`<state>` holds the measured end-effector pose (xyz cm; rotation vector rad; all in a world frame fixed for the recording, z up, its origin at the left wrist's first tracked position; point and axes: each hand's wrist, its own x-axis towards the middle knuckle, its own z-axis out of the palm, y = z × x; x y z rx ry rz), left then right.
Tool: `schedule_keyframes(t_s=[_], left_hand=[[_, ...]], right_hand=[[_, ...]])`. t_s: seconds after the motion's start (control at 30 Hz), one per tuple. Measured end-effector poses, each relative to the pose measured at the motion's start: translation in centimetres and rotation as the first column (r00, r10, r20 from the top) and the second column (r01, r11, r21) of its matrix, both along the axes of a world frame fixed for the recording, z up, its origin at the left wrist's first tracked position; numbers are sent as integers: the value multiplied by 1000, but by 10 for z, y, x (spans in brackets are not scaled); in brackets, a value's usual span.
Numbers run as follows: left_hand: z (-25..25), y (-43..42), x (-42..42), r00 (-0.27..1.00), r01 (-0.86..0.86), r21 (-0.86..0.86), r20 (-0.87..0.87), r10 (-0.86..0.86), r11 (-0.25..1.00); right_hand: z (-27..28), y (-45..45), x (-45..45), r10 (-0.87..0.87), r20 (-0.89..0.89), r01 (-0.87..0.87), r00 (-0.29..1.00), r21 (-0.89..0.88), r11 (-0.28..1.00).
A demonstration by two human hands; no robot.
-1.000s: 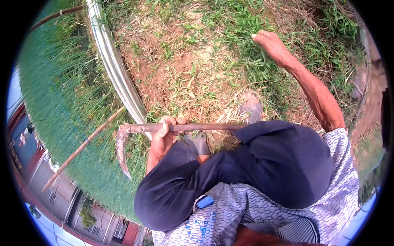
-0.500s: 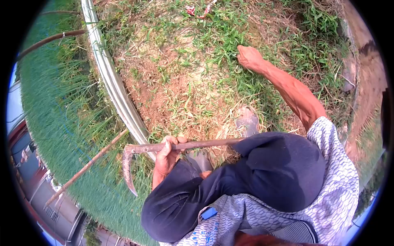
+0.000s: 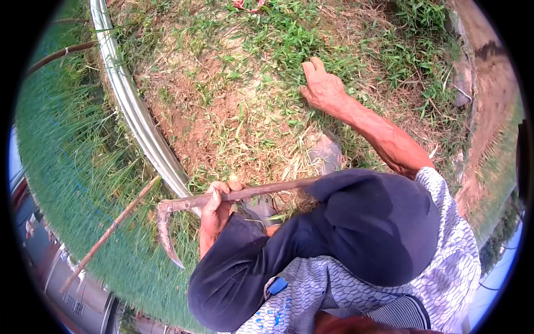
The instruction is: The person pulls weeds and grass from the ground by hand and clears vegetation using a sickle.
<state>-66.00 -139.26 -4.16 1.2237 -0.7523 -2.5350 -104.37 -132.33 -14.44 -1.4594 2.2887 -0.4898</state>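
My left hand [image 3: 215,209] is closed around the wooden handle of a sickle [image 3: 239,195], close to its head. The curved, rusty blade hangs down to the left of that hand. The handle crosses in front of my bent knees, its other end hidden behind the dark trouser leg. Out over the green weeds [image 3: 295,42] reaches my right hand [image 3: 324,89], with fingers stretched and thumb apart, and nothing shows in it. Pulled or cut grass [image 3: 289,158] lies on the soil between the two hands.
A bundle of pale poles [image 3: 133,106] runs along the left, beside a bed of tall thin green plants [image 3: 61,156]. A wooden stick [image 3: 114,225] leans there. My shoe [image 3: 324,156] rests on the ground. A red-and-white scrap [image 3: 248,5] lies at the top.
My right hand has shifted slightly left and down in view, its fingers going from curled to stretched. The left hand still holds the sickle. The whole view has moved a little.
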Motion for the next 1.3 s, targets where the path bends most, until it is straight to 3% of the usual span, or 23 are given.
schedule_keyframes(t_s=[0.03, 0.1, 0.2, 0.23, 0.27, 0.33, 0.4, 0.47, 0.53, 0.63, 0.7, 0.73, 0.77, 0.8, 0.83, 0.87, 0.93, 1.07, 1.13, 1.2, 1.27, 1.3], left_hand=[[1, 2, -2, 999, -27, 0, 23, 27, 1000], [0, 5, 0, 996, -65, 4, 59, 65, 998], [-4, 4, 3, 999, -36, -7, 32, 36, 999], [-2, 4, 0, 999, -41, -3, 32, 41, 999], [0, 4, -1, 999, -42, 3, 30, 42, 999], [-3, 2, -2, 998, -56, 13, 18, 55, 998], [-3, 6, 2, 999, -39, -3, 35, 39, 999], [-4, 6, 1, 999, -44, 19, 5, 44, 999], [0, 5, -3, 998, -44, -17, 44, 44, 999], [7, 9, 3, 996, -30, 9, 88, 29, 999], [0, 1, -10, 997, -48, -25, 56, 49, 999], [2, 0, -10, 997, -44, -30, 57, 46, 999], [4, 3, -6, 997, -41, -28, 65, 42, 999], [6, 6, -2, 997, -37, -26, 73, 39, 999], [2, 6, 1, 998, -31, -37, 51, 33, 999], [1, 6, 1, 998, -28, -39, 46, 30, 999], [4, 6, -2, 998, -33, -26, 52, 35, 999], [1, 4, -2, 999, -12, -25, 50, 13, 1000], [0, 3, -6, 997, -11, -47, 73, 14, 999], [0, 6, -6, 997, -13, -21, 81, 15, 1000], [-3, 0, -5, 996, 7, 29, 85, -10, 1000], [-2, -2, -8, 997, 4, 10, 79, -5, 1000]], right_hand=[[-7, -3, -13, -72, -31, 72, 997, 21, 997], [-27, -7, -29, -213, 149, 151, 966, 342, 927], [-54, -13, -53, -28, 142, -31, 989, 396, 918], [-64, -10, -51, 45, 168, -70, 985, 144, 987], [-71, -2, -53, 43, 169, -68, 985, 146, 987], [-26, -6, -43, 107, 435, -271, 894, 334, 903], [20, 16, 12, 400, 474, -480, 785, 57, 875], [49, 24, 45, 517, 543, -721, 662, 272, 637], [55, 42, 55, 541, 674, -796, 503, 119, 593], [87, 42, 82, 474, 790, -828, 389, 73, 556], [62, 32, 67, 478, 559, -660, 678, 177, 730], [43, 32, 56, 409, 378, -475, 830, 96, 875], [31, 25, 41, 347, 198, -382, 917, 175, 908], [9, 25, 25, 283, 23, -284, 959, 44, 958], [9, 21, 16, 122, -37, -115, 992, 156, 981], [11, 18, 7, -25, 84, -8, 996, 368, 930], [-10, 27, -1, -41, 68, 0, 997, 510, 860], [-34, 29, -14, -52, 178, -53, 983, 539, 841], [-17, 23, -13, -13, 356, -100, 934, 295, 950], [37, 19, 21, 224, 674, -464, 704, 198, 863], [77, 11, 59, 390, 722, -593, 571, 34, 805], [69, 1, 57, 406, 711, -595, 574, 22, 804]])
